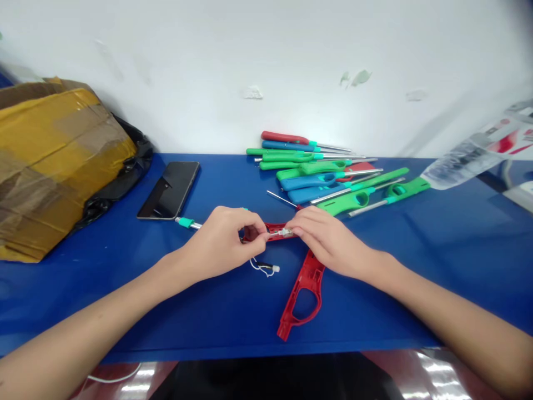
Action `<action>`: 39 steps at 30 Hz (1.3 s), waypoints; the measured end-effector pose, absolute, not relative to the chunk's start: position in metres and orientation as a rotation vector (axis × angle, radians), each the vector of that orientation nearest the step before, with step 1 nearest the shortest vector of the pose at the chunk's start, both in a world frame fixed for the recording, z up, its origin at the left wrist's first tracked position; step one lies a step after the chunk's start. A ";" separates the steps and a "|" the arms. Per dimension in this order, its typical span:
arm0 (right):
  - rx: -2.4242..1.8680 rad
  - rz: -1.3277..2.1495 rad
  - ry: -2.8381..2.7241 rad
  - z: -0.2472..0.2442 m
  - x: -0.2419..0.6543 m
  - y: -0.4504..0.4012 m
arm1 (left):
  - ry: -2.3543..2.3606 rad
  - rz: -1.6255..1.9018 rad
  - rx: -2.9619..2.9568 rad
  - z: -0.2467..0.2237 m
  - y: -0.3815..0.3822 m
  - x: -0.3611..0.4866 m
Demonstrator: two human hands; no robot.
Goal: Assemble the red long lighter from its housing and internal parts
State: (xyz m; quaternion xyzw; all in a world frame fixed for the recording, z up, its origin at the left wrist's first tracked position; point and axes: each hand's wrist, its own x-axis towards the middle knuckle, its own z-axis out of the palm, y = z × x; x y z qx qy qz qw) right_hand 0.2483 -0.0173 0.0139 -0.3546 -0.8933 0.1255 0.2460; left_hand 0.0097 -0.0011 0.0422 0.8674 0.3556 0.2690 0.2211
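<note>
The left grip [225, 239] pinches one end of the small white part [285, 232], thumb and finger nearly meeting; the right grip [325, 239] touches its other end, closure unclear. Steady the red casing [275, 226] between both grips, keeping the white plug [275, 269] below untangled.

The bare left forearm [112, 311] slants inward to a bare left hand [222, 236], thumb and index finger pinched together. The bare right forearm [449, 311] mirrors it, its bare right hand [327, 236] back-up, fingers bent.
</note>
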 end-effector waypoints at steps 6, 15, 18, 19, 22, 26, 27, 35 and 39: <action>-0.972 0.443 -2.402 0.017 0.248 -0.017 | 0.976 0.732 2.382 0.042 0.000 0.008; -0.978 0.485 -2.366 0.018 0.248 -0.017 | 0.977 0.695 2.368 0.046 0.000 0.008; -0.977 0.502 -2.368 0.019 0.248 -0.017 | 0.966 0.671 2.357 0.047 -0.001 0.008; -0.975 0.509 -2.369 0.019 0.248 -0.017 | 0.963 0.666 2.354 0.047 -0.002 0.008; -0.968 0.532 -2.372 0.019 0.248 -0.017 | 0.963 0.658 2.349 0.047 -0.002 0.009; -0.966 0.538 -2.373 0.020 0.248 -0.017 | 0.957 0.659 2.347 0.048 -0.001 0.009; -0.968 0.536 -2.377 0.020 0.248 -0.017 | 0.955 0.660 2.348 0.048 -0.001 0.009; -0.985 0.563 -2.372 0.021 0.246 -0.019 | 0.913 0.625 2.338 0.045 -0.003 0.009; -0.991 0.585 -2.383 0.021 0.246 -0.020 | 0.890 0.616 2.342 0.042 -0.003 0.008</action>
